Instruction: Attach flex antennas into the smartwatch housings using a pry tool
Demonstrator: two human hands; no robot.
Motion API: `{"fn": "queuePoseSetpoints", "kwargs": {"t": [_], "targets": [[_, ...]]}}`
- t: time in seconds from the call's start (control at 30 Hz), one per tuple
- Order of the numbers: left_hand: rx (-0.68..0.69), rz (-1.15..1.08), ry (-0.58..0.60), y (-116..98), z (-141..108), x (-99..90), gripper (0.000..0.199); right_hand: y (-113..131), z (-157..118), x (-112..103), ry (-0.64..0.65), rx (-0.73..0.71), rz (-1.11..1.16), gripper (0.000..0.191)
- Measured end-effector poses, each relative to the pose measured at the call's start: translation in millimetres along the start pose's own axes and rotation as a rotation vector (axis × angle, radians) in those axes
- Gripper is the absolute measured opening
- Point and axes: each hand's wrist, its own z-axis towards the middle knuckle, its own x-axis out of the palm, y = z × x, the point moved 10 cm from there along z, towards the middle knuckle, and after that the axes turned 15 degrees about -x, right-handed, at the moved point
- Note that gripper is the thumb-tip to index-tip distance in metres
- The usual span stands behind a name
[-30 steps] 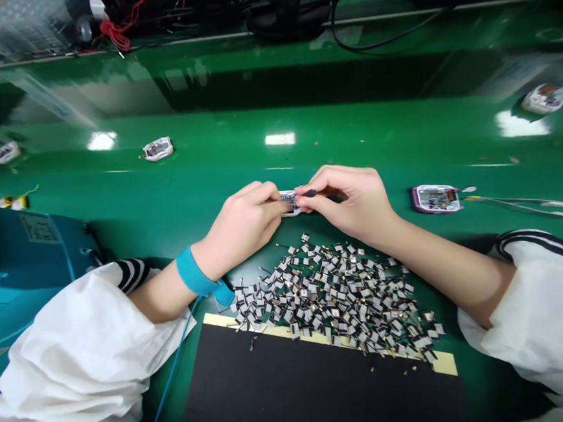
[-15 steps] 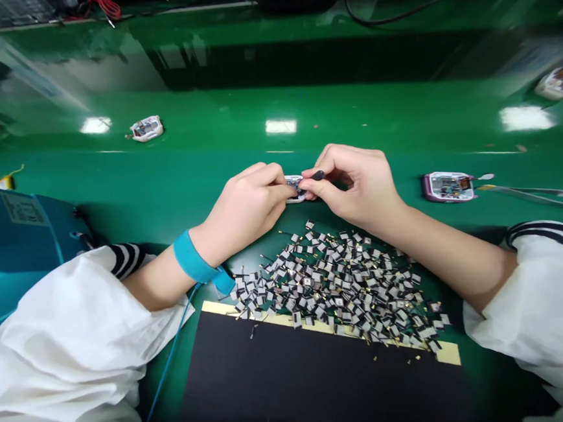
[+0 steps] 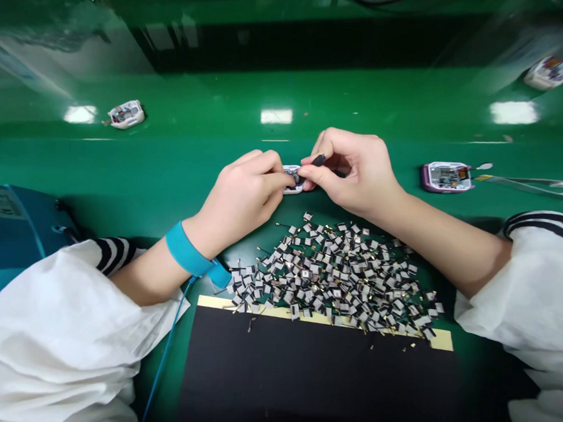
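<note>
The left hand (image 3: 239, 198) clamps a white circuit module (image 3: 292, 179) — the right hand (image 3: 356, 169) pinches a black stick (image 3: 319, 160) just beside it, a heap of antenna pieces (image 3: 333, 278) below

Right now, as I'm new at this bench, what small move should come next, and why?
Probably lower the dark slim piece in the right hand onto the small circuit module, with the left hand holding it steady. The left hand already grips the module, and the dark piece is pinched right next to it.
</note>
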Motion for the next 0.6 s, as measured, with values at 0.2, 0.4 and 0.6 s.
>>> {"fn": "queuePoseSetpoints", "kwargs": {"t": [0.2, 0.4, 0.6], "targets": [[-0.011, -0.007, 0.014, 1.0, 0.4, 1.2, 0.022, 0.2, 0.0, 2.8, 0.018, -0.003, -0.044, 0.027], [-0.022, -0.056, 0.043, 1.8, 1.0, -2.5, 0.018, 7.2, 4.4, -17.5, -0.065, -0.031, -0.084, 0.022], [-0.161, -0.166, 0.171, -2.8, 0.9, 2.8, 0.031, -2.7, -10.3, -66.4, -0.059, 0.120, -0.296, 0.012]]}}
